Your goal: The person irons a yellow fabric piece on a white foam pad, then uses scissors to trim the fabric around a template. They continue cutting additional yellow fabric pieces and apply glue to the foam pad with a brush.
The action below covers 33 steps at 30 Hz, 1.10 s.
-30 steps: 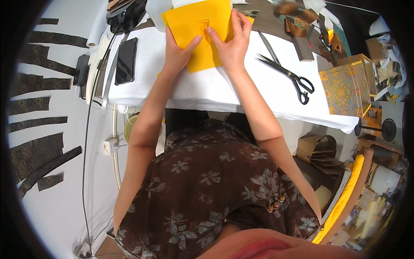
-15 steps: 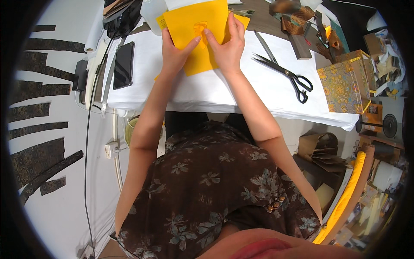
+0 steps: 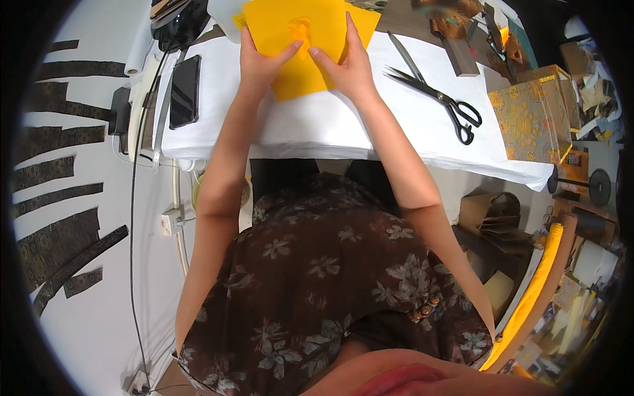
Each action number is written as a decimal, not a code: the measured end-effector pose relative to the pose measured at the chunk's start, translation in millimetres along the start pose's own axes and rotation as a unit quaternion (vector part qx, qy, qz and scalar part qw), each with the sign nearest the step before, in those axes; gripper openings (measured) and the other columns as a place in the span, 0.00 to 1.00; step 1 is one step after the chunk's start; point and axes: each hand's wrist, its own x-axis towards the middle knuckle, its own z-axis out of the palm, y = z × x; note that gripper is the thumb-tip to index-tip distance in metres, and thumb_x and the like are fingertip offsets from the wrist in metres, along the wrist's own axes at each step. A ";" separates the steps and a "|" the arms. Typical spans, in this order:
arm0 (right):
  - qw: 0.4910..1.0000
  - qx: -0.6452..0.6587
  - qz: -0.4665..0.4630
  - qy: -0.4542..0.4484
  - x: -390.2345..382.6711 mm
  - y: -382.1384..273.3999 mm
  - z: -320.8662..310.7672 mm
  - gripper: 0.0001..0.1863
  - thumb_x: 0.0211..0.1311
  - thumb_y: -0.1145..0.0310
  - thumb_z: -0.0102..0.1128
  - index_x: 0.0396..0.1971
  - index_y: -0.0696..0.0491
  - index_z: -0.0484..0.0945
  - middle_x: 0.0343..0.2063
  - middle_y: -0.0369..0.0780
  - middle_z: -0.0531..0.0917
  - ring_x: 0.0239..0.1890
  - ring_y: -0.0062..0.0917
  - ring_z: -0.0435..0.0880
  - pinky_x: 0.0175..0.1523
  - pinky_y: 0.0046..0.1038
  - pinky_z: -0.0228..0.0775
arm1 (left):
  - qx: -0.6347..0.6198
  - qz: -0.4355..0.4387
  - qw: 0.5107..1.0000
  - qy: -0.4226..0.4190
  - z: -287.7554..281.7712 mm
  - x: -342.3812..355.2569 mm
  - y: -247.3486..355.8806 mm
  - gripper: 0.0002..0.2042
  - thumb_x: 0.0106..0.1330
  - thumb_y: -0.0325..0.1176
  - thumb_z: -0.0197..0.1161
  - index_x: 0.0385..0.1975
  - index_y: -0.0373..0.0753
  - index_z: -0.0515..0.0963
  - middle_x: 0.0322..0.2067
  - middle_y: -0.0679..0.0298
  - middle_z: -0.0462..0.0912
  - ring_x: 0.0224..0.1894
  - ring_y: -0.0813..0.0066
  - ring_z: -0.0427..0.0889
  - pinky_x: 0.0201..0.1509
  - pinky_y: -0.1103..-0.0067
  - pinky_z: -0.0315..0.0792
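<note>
A yellow sheet [image 3: 304,78], paper or cloth, is held up over the far part of the white-covered table [image 3: 218,135]. A small orange-yellow shape [image 3: 300,34] shows in its middle; whether it lies on the sheet or is part of it, I cannot tell. My left hand [image 3: 259,69] grips the sheet's left side, thumb on its face near the shape. On the opposite side, my right hand [image 3: 353,71] grips it likewise, thumb pointing at the shape. Most fingers are behind the sheet. More yellow material [image 3: 367,20] peeks out behind it.
Black-handled scissors [image 3: 439,96] lie right of my hands, with a grey blade-like strip [image 3: 404,56] beside them. A black phone [image 3: 185,91] rests at the left. A patterned brocade box [image 3: 525,115] stands at the right edge, and dark patterned strips [image 3: 63,244] hang at far left.
The view has shifted, so the table and sheet sit slightly higher in the picture. Both hands keep their hold on the yellow sheet, thumbs still near the orange-yellow shape.
</note>
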 end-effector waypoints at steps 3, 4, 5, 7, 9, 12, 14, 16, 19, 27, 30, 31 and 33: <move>1.000 -0.029 -0.011 0.004 -2.6 -0.1 1.7 0.50 0.59 0.58 0.69 0.71 0.62 0.47 0.62 0.55 0.68 0.64 0.45 0.70 0.66 0.36 0.64 | 0.006 -0.009 1.000 -0.005 -2.1 1.5 -4.8 0.33 0.52 0.28 0.77 0.54 0.37 0.63 0.49 0.59 0.78 0.51 0.70 0.80 0.54 0.76 0.76; 0.999 -0.031 -0.015 0.007 -2.9 0.1 1.8 0.50 0.59 0.58 0.69 0.71 0.62 0.47 0.62 0.55 0.68 0.64 0.45 0.70 0.66 0.36 0.64 | -0.009 -0.013 1.000 -0.006 -1.5 2.2 -6.2 0.33 0.52 0.27 0.77 0.54 0.37 0.63 0.49 0.60 0.78 0.51 0.70 0.80 0.54 0.76 0.76; 0.999 -0.032 -0.020 0.010 -3.0 0.7 1.6 0.50 0.59 0.58 0.69 0.71 0.63 0.47 0.62 0.55 0.68 0.64 0.45 0.70 0.66 0.36 0.64 | -0.024 -0.017 1.000 -0.006 -0.4 2.7 -6.9 0.33 0.52 0.27 0.77 0.54 0.37 0.63 0.49 0.60 0.78 0.51 0.70 0.80 0.54 0.76 0.76; 0.999 -0.028 -0.022 0.013 -3.3 2.8 2.8 0.50 0.59 0.58 0.69 0.71 0.63 0.47 0.62 0.55 0.68 0.64 0.45 0.70 0.66 0.36 0.64 | -0.048 -0.027 0.998 -0.009 0.5 3.5 -7.1 0.33 0.52 0.27 0.76 0.55 0.37 0.63 0.48 0.60 0.78 0.51 0.70 0.80 0.54 0.75 0.76; 1.000 -0.018 -0.016 0.015 -4.1 4.9 5.9 0.51 0.58 0.57 0.69 0.71 0.64 0.47 0.62 0.56 0.68 0.64 0.45 0.69 0.66 0.36 0.63 | -0.066 -0.038 0.997 -0.014 1.5 3.5 -6.2 0.32 0.51 0.26 0.76 0.55 0.38 0.63 0.48 0.60 0.78 0.50 0.70 0.80 0.54 0.75 0.76; 0.999 -0.011 -0.023 0.018 -3.7 2.5 5.9 0.51 0.56 0.56 0.70 0.69 0.65 0.48 0.61 0.56 0.68 0.64 0.46 0.69 0.65 0.37 0.64 | -0.081 -0.045 0.996 -0.017 3.3 3.3 -1.6 0.32 0.51 0.25 0.75 0.54 0.38 0.63 0.48 0.60 0.78 0.50 0.70 0.80 0.54 0.75 0.75; 0.999 -0.041 -0.016 0.025 -4.2 -6.2 6.9 0.51 0.54 0.56 0.71 0.68 0.65 0.50 0.61 0.56 0.68 0.63 0.46 0.69 0.65 0.37 0.64 | -0.085 -0.045 0.995 -0.016 3.5 3.6 -3.0 0.32 0.51 0.25 0.76 0.54 0.38 0.63 0.48 0.60 0.78 0.50 0.70 0.80 0.54 0.74 0.75; 0.998 -0.060 -0.011 0.035 -4.7 -9.5 10.1 0.51 0.53 0.56 0.72 0.67 0.65 0.51 0.60 0.56 0.69 0.63 0.47 0.70 0.64 0.38 0.65 | -0.087 -0.046 0.995 -0.017 2.4 3.0 -3.4 0.32 0.51 0.25 0.76 0.54 0.38 0.63 0.48 0.60 0.78 0.50 0.70 0.80 0.55 0.74 0.75; 0.996 -0.071 -0.013 0.050 -5.0 -7.0 13.4 0.50 0.52 0.56 0.72 0.67 0.66 0.52 0.60 0.56 0.69 0.62 0.47 0.71 0.63 0.38 0.66 | -0.097 -0.048 0.994 -0.033 1.1 1.4 -1.4 0.33 0.51 0.25 0.75 0.55 0.38 0.62 0.49 0.60 0.77 0.51 0.69 0.79 0.55 0.73 0.75; 0.997 -0.053 0.002 0.048 -4.1 -7.2 12.6 0.50 0.51 0.57 0.72 0.66 0.65 0.53 0.59 0.55 0.70 0.61 0.46 0.71 0.63 0.38 0.66 | -0.120 -0.063 0.989 -0.050 -0.1 -3.7 6.1 0.33 0.53 0.23 0.73 0.57 0.39 0.61 0.50 0.59 0.76 0.53 0.69 0.78 0.56 0.72 0.74; 0.996 -0.067 0.011 0.051 -5.1 -8.2 13.9 0.50 0.51 0.56 0.72 0.66 0.65 0.53 0.59 0.55 0.70 0.61 0.46 0.72 0.62 0.38 0.67 | -0.129 -0.055 0.988 -0.062 -1.7 -2.3 2.5 0.33 0.53 0.23 0.73 0.57 0.39 0.61 0.50 0.59 0.76 0.53 0.69 0.78 0.56 0.72 0.74; 0.996 -0.068 0.009 0.050 -4.6 -8.0 14.1 0.50 0.51 0.56 0.72 0.67 0.64 0.53 0.59 0.55 0.70 0.61 0.46 0.71 0.63 0.38 0.66 | -0.129 -0.052 0.988 -0.061 -2.1 -1.5 0.9 0.33 0.53 0.23 0.73 0.57 0.39 0.61 0.50 0.60 0.76 0.53 0.69 0.78 0.56 0.72 0.75; 0.996 -0.071 0.007 0.048 -4.3 -6.9 14.5 0.50 0.51 0.55 0.72 0.67 0.63 0.53 0.60 0.55 0.69 0.62 0.46 0.71 0.63 0.38 0.66 | -0.129 -0.047 0.989 -0.060 -2.8 -0.5 -1.7 0.32 0.53 0.23 0.73 0.56 0.39 0.61 0.50 0.60 0.76 0.52 0.69 0.78 0.56 0.72 0.75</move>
